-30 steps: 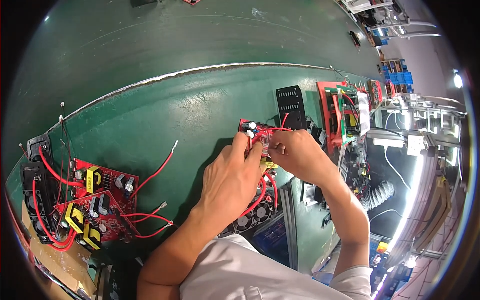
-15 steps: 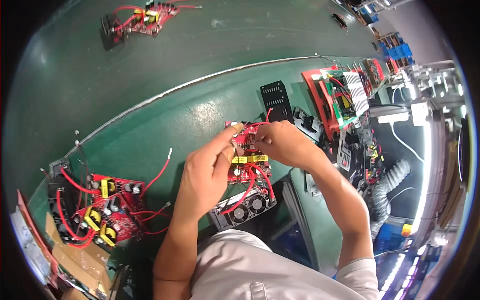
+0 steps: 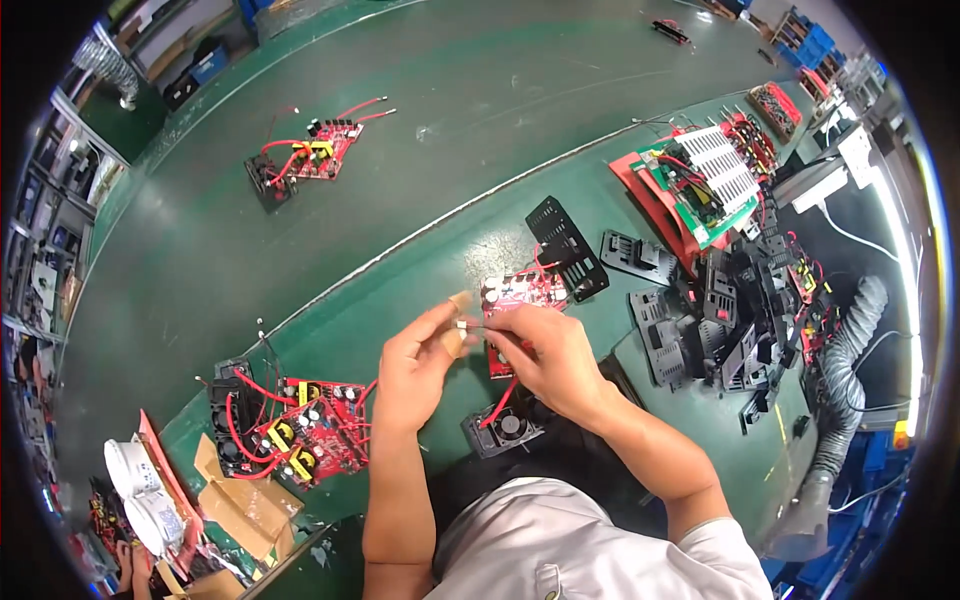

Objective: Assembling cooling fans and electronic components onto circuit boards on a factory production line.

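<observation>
Above the red circuit board [image 3: 522, 290], my two hands meet fingertip to fingertip. My left hand [image 3: 412, 375] pinches a small white connector [image 3: 462, 325] between thumb and forefinger; both these fingertips wear tan covers. A short, thin dark wire [image 3: 478, 327] runs from it into the pinch of my right hand [image 3: 548, 358]. The board lies partly under my right hand, which hides its middle. Thick red wires link it to a fan unit [image 3: 507, 428] close to my body. A black slotted panel [image 3: 567, 250] touches the board's far right side.
Another red board with a black fan unit [image 3: 320, 430] lies left, beside a cardboard box [image 3: 245, 510]. Black plastic parts [image 3: 735, 320] are heaped right, near green boards [image 3: 705, 190]. One more red board [image 3: 330, 150] rests beyond the ledge. Another person's hands [image 3: 133, 562] show lower left.
My hands have lifted off the board and drawn together, with the small white connector now showing between them. My view has shifted, revealing more of the bench on both sides.
</observation>
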A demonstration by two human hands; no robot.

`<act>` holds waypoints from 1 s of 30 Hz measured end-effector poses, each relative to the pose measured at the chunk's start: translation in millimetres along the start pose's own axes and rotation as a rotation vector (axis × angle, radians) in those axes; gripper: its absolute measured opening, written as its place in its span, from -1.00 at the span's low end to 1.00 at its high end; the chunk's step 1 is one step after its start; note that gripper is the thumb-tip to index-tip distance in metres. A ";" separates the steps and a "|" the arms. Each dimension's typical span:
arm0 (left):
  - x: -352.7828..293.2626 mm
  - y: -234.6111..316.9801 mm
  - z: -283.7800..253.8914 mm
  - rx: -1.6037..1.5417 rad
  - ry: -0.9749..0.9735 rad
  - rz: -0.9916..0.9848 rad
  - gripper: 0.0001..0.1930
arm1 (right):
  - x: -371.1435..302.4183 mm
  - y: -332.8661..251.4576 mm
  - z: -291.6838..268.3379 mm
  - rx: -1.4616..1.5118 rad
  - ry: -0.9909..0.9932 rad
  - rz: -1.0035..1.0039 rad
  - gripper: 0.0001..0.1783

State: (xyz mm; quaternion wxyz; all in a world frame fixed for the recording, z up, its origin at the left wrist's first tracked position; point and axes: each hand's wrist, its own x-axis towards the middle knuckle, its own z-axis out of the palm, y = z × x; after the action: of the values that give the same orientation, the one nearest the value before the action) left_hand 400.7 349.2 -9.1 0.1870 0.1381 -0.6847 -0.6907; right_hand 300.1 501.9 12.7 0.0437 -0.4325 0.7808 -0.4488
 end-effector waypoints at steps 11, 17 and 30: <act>7.3 2.8 -3.1 -0.343 -0.010 -0.208 -0.62 | 2.1 2.8 -2.5 -0.016 0.053 -0.128 -0.78; 8.7 -0.4 1.4 -0.305 -0.022 -0.158 -0.64 | 9.4 11.3 -0.3 0.066 0.031 -0.061 -0.87; 18.9 -28.0 -1.6 -0.928 -0.163 -0.581 -0.75 | 17.7 26.6 -10.6 -0.144 -0.039 -0.416 -0.71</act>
State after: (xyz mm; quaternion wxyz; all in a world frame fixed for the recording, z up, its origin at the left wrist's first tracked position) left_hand 382.6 339.1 -35.8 -0.0236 0.1707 -0.2544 -0.9516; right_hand 267.3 502.2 5.0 -0.0659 -0.5947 0.7038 -0.3830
